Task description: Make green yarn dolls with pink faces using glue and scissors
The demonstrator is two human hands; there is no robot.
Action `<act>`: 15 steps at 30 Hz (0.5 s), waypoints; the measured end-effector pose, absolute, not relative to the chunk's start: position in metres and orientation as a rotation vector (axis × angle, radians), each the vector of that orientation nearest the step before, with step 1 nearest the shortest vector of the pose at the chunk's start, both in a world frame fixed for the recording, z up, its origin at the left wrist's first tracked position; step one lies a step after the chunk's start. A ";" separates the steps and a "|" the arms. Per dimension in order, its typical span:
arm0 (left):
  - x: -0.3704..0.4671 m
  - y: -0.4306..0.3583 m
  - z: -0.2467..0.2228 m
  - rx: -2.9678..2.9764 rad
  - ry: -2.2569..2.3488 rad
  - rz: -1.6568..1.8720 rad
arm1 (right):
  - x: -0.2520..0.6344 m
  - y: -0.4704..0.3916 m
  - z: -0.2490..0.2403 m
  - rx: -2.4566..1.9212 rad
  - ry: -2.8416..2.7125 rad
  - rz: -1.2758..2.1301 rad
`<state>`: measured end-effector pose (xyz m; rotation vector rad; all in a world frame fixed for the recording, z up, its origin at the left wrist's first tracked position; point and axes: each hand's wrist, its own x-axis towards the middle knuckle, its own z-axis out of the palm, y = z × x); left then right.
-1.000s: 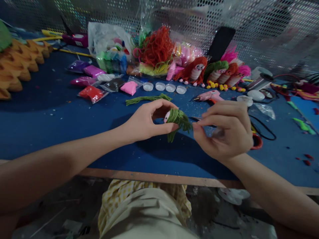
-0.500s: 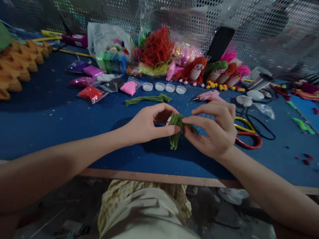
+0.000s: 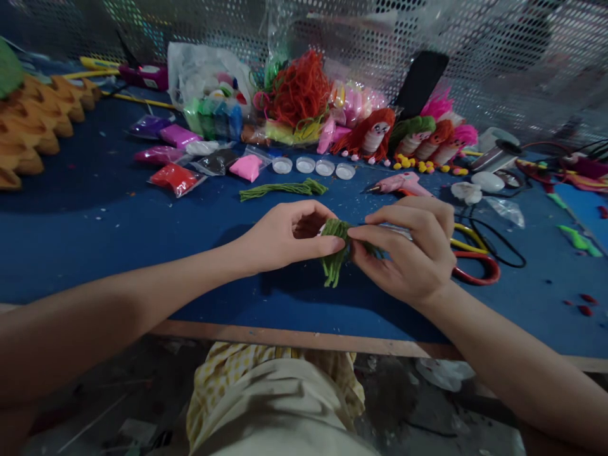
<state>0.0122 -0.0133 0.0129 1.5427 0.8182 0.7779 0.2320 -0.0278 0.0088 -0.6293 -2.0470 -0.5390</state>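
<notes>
Between thumb and fingers, my left hand [image 3: 294, 237] grips a small doll head with green yarn hair [image 3: 335, 250]; only a bit of its white face shows, the rest is covered by yarn and fingers. From the right, my right hand [image 3: 413, 247] pinches the green strands, its thumb and index finger pressed together at the doll's side. Loose yarn ends hang down below my left thumb. Behind my hands, a separate bundle of green yarn [image 3: 284, 189] lies on the blue table [image 3: 142, 253].
Scissors [image 3: 475, 268] and a pink glue gun [image 3: 399, 184] lie near my right hand. Farther back are white round caps [image 3: 305, 166], bagged clay [image 3: 175, 180], red yarn [image 3: 303, 88] and finished yarn-haired dolls [image 3: 375, 134]. An orange egg tray [image 3: 38, 126] sits at left.
The doll has turned slightly, so less of its white face shows. My right hand has shifted a little to the right, still pinching the strands.
</notes>
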 end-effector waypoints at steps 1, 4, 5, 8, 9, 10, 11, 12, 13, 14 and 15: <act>0.012 -0.014 0.013 1.548 0.818 0.776 | 0.232 -0.028 0.008 -0.626 -2.042 -0.499; 0.013 -0.015 0.015 1.554 0.811 0.763 | 0.231 -0.028 0.007 -0.607 -2.026 -0.473; 0.013 -0.015 0.015 1.549 0.806 0.761 | 0.231 -0.028 0.007 -0.611 -2.028 -0.497; 0.013 -0.016 0.014 1.516 0.795 0.766 | 0.230 -0.028 0.008 -0.612 -2.035 -0.578; 0.013 -0.016 0.014 1.508 0.798 0.768 | 0.230 -0.028 0.008 -0.607 -2.037 -0.594; 0.013 -0.016 0.014 1.503 0.804 0.767 | 0.230 -0.028 0.008 -0.601 -2.040 -0.601; 0.013 -0.016 0.013 1.500 0.810 0.763 | 0.229 -0.028 0.009 -0.599 -2.047 -0.602; 0.014 -0.016 0.013 1.497 0.815 0.759 | 0.229 -0.028 0.009 -0.598 -2.050 -0.603; 0.014 -0.016 0.013 1.492 0.818 0.753 | 0.229 -0.028 0.008 -0.599 -2.053 -0.604; 0.014 -0.016 0.013 1.486 0.820 0.747 | 0.229 -0.028 0.008 -0.601 -2.054 -0.609; 0.014 -0.016 0.013 1.480 0.820 0.741 | 0.229 -0.028 0.008 -0.613 -2.064 -0.614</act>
